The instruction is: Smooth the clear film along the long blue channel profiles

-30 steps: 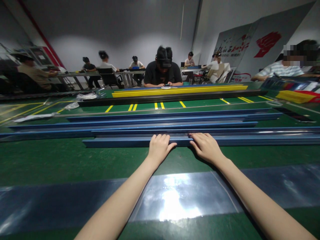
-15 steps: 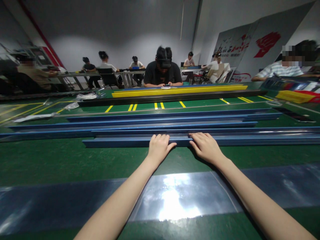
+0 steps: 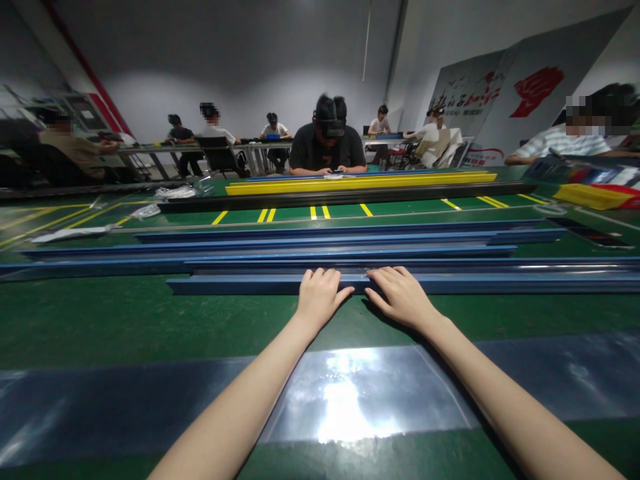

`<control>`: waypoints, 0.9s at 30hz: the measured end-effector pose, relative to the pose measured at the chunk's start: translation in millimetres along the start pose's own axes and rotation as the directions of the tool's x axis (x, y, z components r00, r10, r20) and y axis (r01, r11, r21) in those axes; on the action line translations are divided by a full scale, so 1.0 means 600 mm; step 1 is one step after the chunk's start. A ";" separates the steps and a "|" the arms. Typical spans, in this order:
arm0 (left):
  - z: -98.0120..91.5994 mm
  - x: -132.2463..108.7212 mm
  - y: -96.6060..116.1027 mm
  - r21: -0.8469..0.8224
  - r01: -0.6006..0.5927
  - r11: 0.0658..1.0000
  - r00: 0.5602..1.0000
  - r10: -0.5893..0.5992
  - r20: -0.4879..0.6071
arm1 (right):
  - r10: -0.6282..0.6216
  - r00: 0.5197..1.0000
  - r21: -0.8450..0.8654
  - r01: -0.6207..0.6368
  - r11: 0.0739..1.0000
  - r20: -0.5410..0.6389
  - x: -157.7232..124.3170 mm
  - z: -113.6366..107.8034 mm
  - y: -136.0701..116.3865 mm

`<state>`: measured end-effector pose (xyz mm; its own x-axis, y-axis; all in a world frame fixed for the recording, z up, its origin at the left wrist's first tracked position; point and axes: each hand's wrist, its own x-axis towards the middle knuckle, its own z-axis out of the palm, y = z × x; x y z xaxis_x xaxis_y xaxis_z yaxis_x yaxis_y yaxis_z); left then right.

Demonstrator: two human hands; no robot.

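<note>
Your blue channel [image 3: 475,285] lies on the green table [image 3: 225,327] between the farther blue channels [image 3: 200,251] and the shiny strip [image 3: 125,400], its long axis running left to right across you and its right end out of view. Your left hand [image 3: 319,293] and right hand [image 3: 400,297] curl fingers over its near wall, though I can't tell whether they're squeezing; since a second ago, your right has slid closer to your left.

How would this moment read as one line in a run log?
left hand: over nearest blue channel | right hand: over same channel, apart from left hand | beyond: other blue channels | nearer: glossy sheet
</note>
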<state>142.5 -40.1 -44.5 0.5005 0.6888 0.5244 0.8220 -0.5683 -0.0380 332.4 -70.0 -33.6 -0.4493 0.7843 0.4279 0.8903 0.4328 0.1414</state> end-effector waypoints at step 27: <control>0.000 -0.001 0.004 0.015 0.017 1.000 1.000 -0.017 -0.001 | 0.040 0.999 0.036 -0.040 0.999 0.022 0.003 0.004 -0.003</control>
<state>144.1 -42.1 -44.7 0.4858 0.6982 0.5258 0.8345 -0.5494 -0.0416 329.6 -68.4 -35.2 -0.4152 0.8106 0.4130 0.9045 0.4164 0.0920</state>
